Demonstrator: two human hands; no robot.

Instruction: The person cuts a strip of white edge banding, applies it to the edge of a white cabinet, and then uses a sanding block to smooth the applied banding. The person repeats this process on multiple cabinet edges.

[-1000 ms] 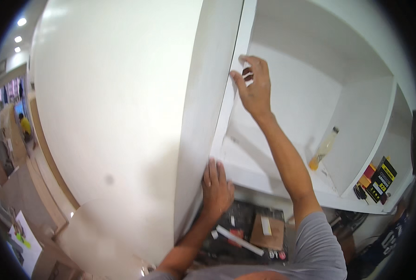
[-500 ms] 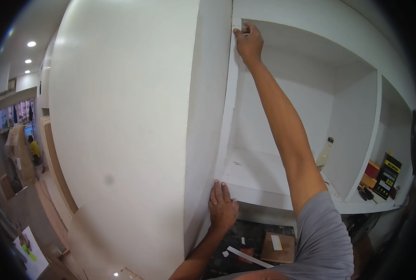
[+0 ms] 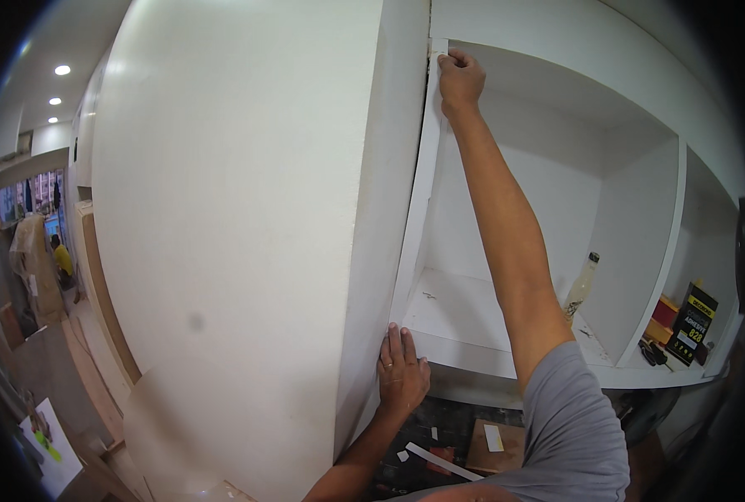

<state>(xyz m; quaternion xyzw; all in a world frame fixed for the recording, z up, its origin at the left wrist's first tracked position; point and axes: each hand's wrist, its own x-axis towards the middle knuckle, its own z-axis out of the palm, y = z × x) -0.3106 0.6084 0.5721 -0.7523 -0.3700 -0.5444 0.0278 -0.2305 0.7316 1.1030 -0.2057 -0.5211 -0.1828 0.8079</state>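
Note:
A narrow white edging strip [image 3: 420,184] runs up the left front edge of a white open cabinet [image 3: 515,159], beside a tall white panel. High on it, near the cabinet's top corner, my right hand [image 3: 463,82] is closed with fingers bent around the strip's edge; its fingertips are partly hidden. Down at the lower left corner my left hand [image 3: 403,372] lies with fingers stretched upward, pressed against the strip's bottom end and the cabinet's front. A dark gap shows between the strip's upper part and the tall panel [image 3: 239,209].
Inside the cabinet stands a clear bottle with a dark cap [image 3: 583,284]. The right compartment holds a black can [image 3: 692,325] and a red and yellow box [image 3: 663,320]. Below are a brown box [image 3: 481,456] and a loose white strip [image 3: 439,460]. Far left, a person in yellow [image 3: 62,258] sits.
The view has shifted slightly, moving the cabinet edge rightward. The dark gap beside the strip's top shows more plainly. My right fingers have curled slightly differently; my left hand stays at the lower corner.

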